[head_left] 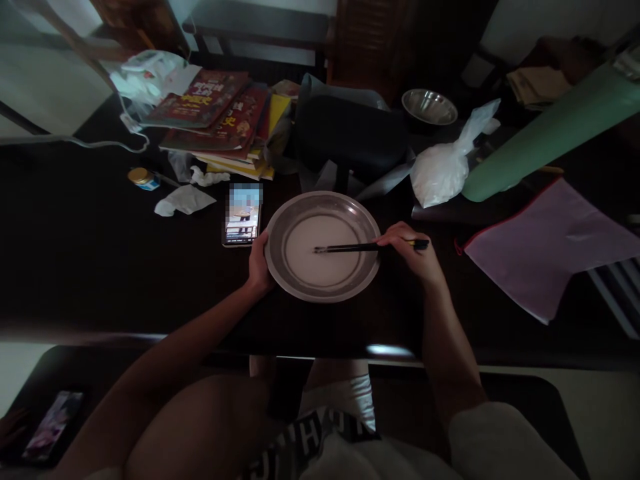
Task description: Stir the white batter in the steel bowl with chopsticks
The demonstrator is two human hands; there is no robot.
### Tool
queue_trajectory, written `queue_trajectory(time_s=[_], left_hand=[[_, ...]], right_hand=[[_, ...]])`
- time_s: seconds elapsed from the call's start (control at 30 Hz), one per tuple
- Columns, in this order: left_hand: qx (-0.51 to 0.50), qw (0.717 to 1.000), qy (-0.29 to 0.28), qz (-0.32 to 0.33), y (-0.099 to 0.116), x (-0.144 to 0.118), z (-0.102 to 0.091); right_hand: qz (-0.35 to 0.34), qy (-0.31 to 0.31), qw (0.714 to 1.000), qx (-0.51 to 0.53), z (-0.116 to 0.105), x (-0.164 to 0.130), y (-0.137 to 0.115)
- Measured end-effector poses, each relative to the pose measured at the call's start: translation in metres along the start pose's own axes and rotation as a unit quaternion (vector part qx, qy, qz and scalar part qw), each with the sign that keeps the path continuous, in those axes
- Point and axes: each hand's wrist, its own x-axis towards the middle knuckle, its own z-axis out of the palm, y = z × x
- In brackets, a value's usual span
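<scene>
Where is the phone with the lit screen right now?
In the head view the phone lies flat on the dark table, just left of the metal plate and above the left hand gripping its rim.

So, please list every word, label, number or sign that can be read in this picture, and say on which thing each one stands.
"H": large white letters on the dark garment at the bottom edge; only an H or two can be made out.
Red books in the stack: large yellow characters on the covers, too blurred to read.
Phone beside the metal plate: screen blurred, nothing readable.
Small jar: label too small to read.
</scene>
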Motion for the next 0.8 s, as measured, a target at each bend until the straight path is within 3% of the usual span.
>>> queue_trajectory(time_s=[0.13,0.3,0.47,0.63,0.8], left_hand=[[-0.006,1.0,-0.016,-0.009,0.0001,0.0003,0.0004],[0.002,1.0,-0.015,0.0,-0.002,0.0023,-0.0014],[0.005,1.0,-0.018,0.011,-0.0031,0.0032,-0.002],[-0.002,1.0,-0.022,-0.001,-0.0006,0.0003,-0.0001],[-0.004,1.0,0.0,-0.003,0.0003,-0.0004,0.0001]], right_hand=[[0.007,0.074,0.997,0.012,-0.0047,-0.0015,0.0012],[0.003,-0.016,1.0,0.006,-0.0014,-0.0005,-0.0022],[0.005,0.064,0.998,0.023,-0.0042,-0.0007,-0.0015],[0.004,-0.014,1.0,0.009,-0.0015,-0.001,-0.0009],[0.021,0.057,0.998,-0.003,-0.0025,-0.0022,-0.0031]])
